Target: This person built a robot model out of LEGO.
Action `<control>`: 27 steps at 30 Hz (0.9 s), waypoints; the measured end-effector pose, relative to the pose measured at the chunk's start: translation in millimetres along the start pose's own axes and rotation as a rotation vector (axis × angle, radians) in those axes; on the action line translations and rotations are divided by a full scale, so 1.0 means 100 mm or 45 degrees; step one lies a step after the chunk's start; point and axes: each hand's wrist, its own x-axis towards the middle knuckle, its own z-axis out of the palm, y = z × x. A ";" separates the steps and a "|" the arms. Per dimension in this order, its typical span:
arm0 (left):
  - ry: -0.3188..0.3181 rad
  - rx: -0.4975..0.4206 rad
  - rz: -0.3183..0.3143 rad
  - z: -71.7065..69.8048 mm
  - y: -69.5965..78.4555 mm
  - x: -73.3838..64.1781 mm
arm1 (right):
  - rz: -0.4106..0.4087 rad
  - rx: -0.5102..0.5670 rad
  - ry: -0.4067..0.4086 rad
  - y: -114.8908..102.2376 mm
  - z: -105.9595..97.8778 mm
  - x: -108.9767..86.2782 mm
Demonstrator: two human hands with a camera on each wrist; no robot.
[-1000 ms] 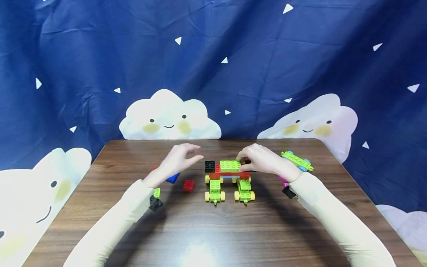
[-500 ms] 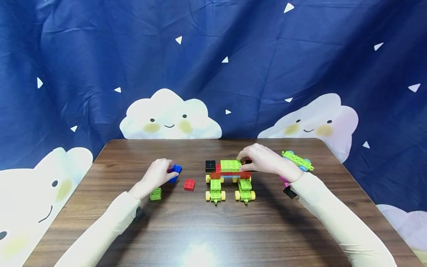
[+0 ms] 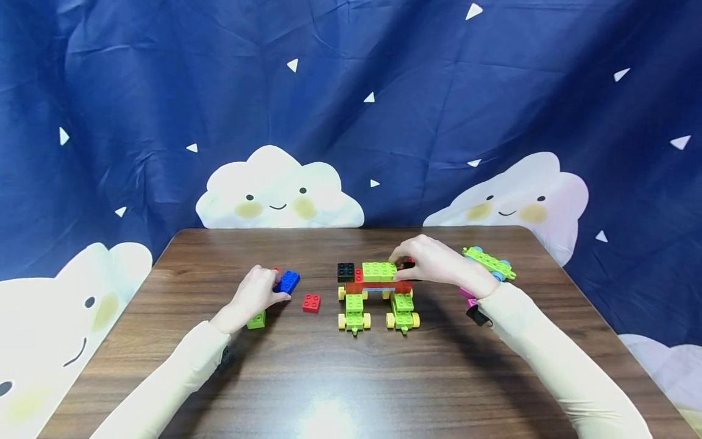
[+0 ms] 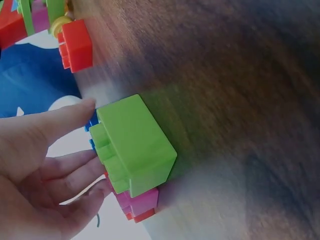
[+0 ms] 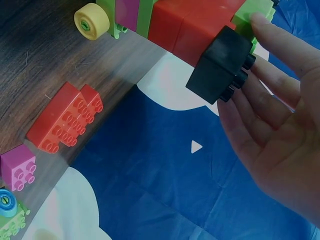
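Observation:
On the left of the table, my left hand [image 3: 252, 297] hovers low among loose toy bricks, thumb and fingers apart. A blue brick [image 3: 287, 281] lies by its fingertips, and a lime brick [image 4: 135, 145] sits under the hand, hiding part of the blue one in the left wrist view. Pink and red bricks peek out behind it. My right hand [image 3: 425, 259] holds the toy brick build [image 3: 378, 286] at its top right end. Its thumb presses the lime top brick [image 5: 245, 20], while its other fingers reach behind a black brick [image 5: 217, 70]. The build stands on yellow-wheeled lime bases.
One red brick [image 3: 311, 303] lies between the left hand and the build. To the right are a lime wheeled base [image 3: 490, 263] with blue wheels, a pink brick [image 5: 19, 166] and red bricks [image 5: 65, 120]. A patterned blue curtain [image 3: 384, 122] hangs behind the table.
My left hand has come down from beside the build to the loose bricks on the left, then drawn slightly back from the blue brick. The right hand stays on the build.

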 end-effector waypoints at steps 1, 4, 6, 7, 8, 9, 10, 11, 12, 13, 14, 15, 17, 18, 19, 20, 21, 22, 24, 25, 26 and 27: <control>-0.020 -0.002 -0.017 0.00 0.00 0.01 | 0.002 0.001 0.000 0.00 0.00 0.00; -0.081 -0.015 -0.082 0.01 0.01 0.02 | 0.000 0.007 0.004 0.01 0.00 -0.01; -0.107 -0.025 -0.116 0.01 0.01 0.02 | -0.006 0.007 0.013 0.01 0.01 -0.02; -0.114 -0.026 -0.126 0.02 0.00 0.02 | -0.011 0.008 0.020 0.02 0.01 -0.02; -0.119 -0.025 -0.132 0.01 0.00 0.02 | -0.019 0.006 0.028 0.02 0.02 -0.02; -0.115 -0.016 -0.130 0.02 0.00 0.02 | -0.023 0.007 0.036 0.03 0.02 -0.03; -0.112 -0.014 -0.129 0.02 -0.01 0.01 | -0.025 0.006 0.042 0.03 0.02 -0.03; -0.100 -0.012 -0.121 0.02 -0.01 0.01 | -0.028 0.003 0.049 0.04 0.02 -0.03; -0.087 -0.015 -0.115 0.02 -0.02 0.01 | -0.029 0.004 0.052 0.04 0.02 -0.04; -0.077 -0.022 -0.112 0.02 -0.02 0.01 | -0.029 0.006 0.055 0.04 0.03 -0.04; -0.068 -0.034 -0.110 0.01 -0.03 0.01 | -0.025 0.008 0.055 0.04 0.03 -0.04; -0.056 -0.052 -0.113 0.00 -0.03 0.01 | -0.020 0.013 0.051 0.04 0.03 -0.04; -0.050 -0.101 -0.133 -0.04 -0.03 0.02 | -0.018 0.012 0.048 0.04 0.02 -0.05; -0.044 -0.124 -0.134 -0.06 -0.04 0.03 | -0.013 0.014 0.045 0.04 0.02 -0.05; -0.041 -0.138 -0.137 -0.09 -0.04 0.03 | -0.007 0.016 0.044 0.04 0.02 -0.05; -0.038 -0.154 -0.139 -0.11 -0.04 0.05 | -0.003 0.017 0.041 0.04 0.02 -0.05; -0.035 -0.170 -0.143 -0.14 -0.03 0.06 | -0.002 0.017 0.042 0.04 0.02 -0.05; -0.035 -0.188 -0.148 -0.18 -0.03 0.07 | -0.003 0.017 0.044 0.05 0.02 -0.05; -0.028 -0.222 -0.147 -0.25 -0.02 0.11 | -0.001 0.019 0.048 0.05 0.02 -0.06; -0.026 -0.237 -0.153 -0.28 -0.01 0.13 | -0.002 0.017 0.051 0.05 0.02 -0.06; -0.023 -0.257 -0.155 -0.32 0.01 0.16 | -0.008 0.011 0.054 0.06 0.02 -0.06; -0.017 -0.275 -0.156 -0.35 0.02 0.18 | -0.008 0.010 0.057 0.06 0.02 -0.07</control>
